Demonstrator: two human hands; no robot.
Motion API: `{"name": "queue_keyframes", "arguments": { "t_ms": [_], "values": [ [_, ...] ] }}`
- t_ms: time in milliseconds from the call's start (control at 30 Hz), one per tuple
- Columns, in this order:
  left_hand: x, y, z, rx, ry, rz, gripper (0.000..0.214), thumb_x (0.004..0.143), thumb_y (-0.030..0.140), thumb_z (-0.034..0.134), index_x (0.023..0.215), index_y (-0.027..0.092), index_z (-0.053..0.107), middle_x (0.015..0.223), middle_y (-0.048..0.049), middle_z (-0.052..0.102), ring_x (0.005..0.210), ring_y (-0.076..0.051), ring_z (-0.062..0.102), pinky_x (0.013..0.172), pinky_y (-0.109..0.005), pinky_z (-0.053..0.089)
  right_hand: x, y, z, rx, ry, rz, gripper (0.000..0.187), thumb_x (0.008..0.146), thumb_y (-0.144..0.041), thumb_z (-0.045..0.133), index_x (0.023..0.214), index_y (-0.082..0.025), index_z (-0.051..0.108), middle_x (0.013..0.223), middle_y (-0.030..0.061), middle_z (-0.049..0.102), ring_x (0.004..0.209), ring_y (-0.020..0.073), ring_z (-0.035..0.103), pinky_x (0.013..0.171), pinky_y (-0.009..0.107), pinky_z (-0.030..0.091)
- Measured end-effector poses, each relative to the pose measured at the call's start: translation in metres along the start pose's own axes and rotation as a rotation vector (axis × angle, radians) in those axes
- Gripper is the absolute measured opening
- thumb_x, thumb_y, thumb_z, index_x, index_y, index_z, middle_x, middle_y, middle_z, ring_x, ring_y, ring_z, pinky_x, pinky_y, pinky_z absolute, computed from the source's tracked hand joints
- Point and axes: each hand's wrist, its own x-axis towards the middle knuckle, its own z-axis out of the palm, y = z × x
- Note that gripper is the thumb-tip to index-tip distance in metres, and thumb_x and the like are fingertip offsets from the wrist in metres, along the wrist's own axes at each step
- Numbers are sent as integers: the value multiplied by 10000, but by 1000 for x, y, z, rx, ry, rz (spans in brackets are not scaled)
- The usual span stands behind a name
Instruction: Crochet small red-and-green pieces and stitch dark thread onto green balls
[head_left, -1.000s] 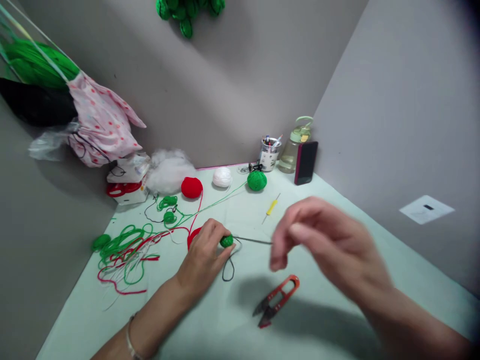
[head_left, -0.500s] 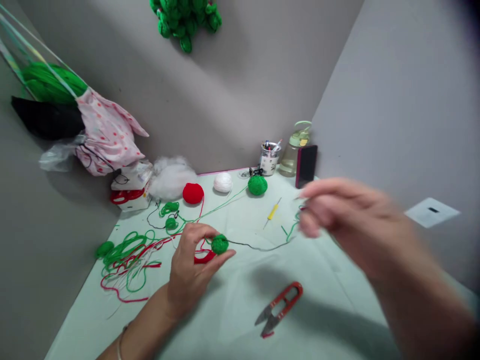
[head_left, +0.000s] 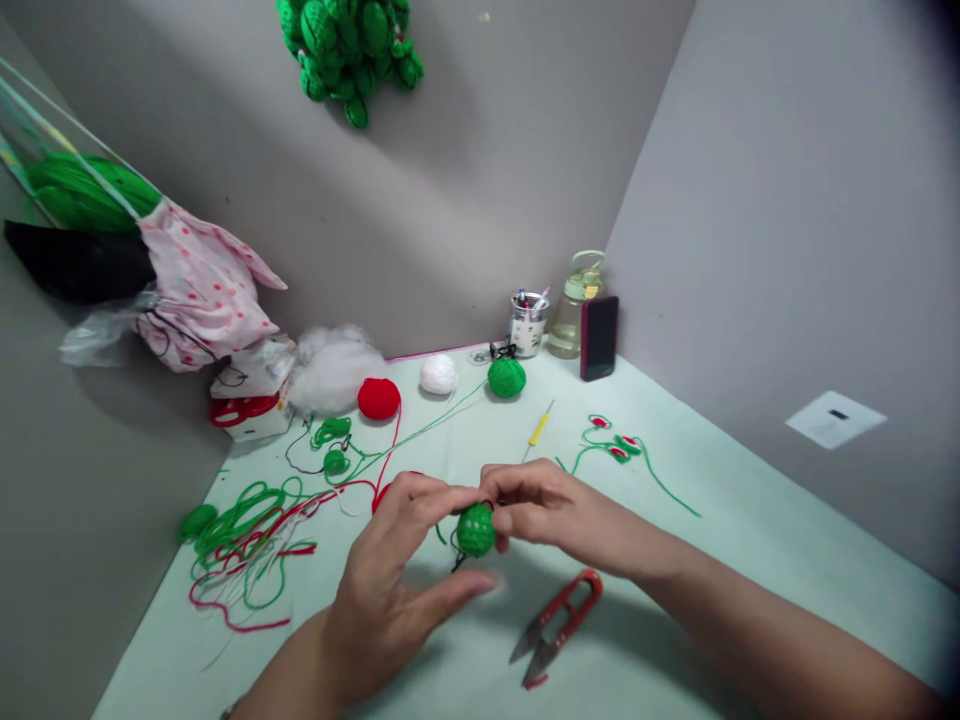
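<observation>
A small green crocheted ball (head_left: 475, 530) with pale spots is between my hands, above the table. My right hand (head_left: 559, 505) pinches its upper right side. My left hand (head_left: 390, 585) is open around the left side, index fingertip at the top of the ball and thumb apart below it. Black thread (head_left: 457, 562) loops at the ball's lower left; whether a needle is in my right fingers is hidden. Red-handled thread snips (head_left: 559, 620) lie on the table below my right hand, a red scrap at their tips. Red yarn work (head_left: 384, 497) is partly hidden behind my left hand.
Loose green, red and white yarn (head_left: 251, 540) covers the table's left. Red (head_left: 379, 398), white (head_left: 438, 375) and green (head_left: 507, 378) yarn balls stand behind, with stuffing (head_left: 337, 368). A yellow-handled hook (head_left: 538, 430), small crocheted pieces (head_left: 619, 450), phone (head_left: 599, 338) and bottle (head_left: 564, 330) are right.
My right hand has come left from the raised, pulled-out thread to the green ball and pinches it. The left thumb has parted from the ball, which now shows pale spots. The view has shifted slightly.
</observation>
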Motion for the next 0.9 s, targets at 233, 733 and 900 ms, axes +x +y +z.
{"name": "queue_keyframes", "arguments": {
  "t_ms": [233, 733, 900],
  "values": [
    [5, -2, -6, 19, 12, -33, 401, 885, 87, 693, 1224, 288, 617, 1043, -44, 656, 992, -196, 650, 865, -286, 556, -1, 0, -4, -115, 89, -61, 159, 917, -289, 636, 821, -164, 655, 742, -15, 587, 684, 116, 523, 657, 237, 423],
    [-7, -13, 9, -403, 246, -410, 313, 852, 102, 726, 1086, 297, 655, 1109, -24, 704, 1046, -171, 698, 923, -261, 565, -20, 6, 36, -927, 235, -688, 276, 1038, -167, 453, 893, -124, 683, 758, 38, 597, 621, 134, 491, 594, 246, 430],
    [0, -13, 8, -653, 288, -679, 284, 798, 257, 829, 1058, 255, 714, 996, -15, 751, 912, -132, 703, 782, -164, 558, -22, 1, 31, -1039, 279, -712, 311, 1043, -167, 421, 886, -125, 687, 705, 29, 565, 599, 141, 462, 562, 253, 413]
  ]
}}
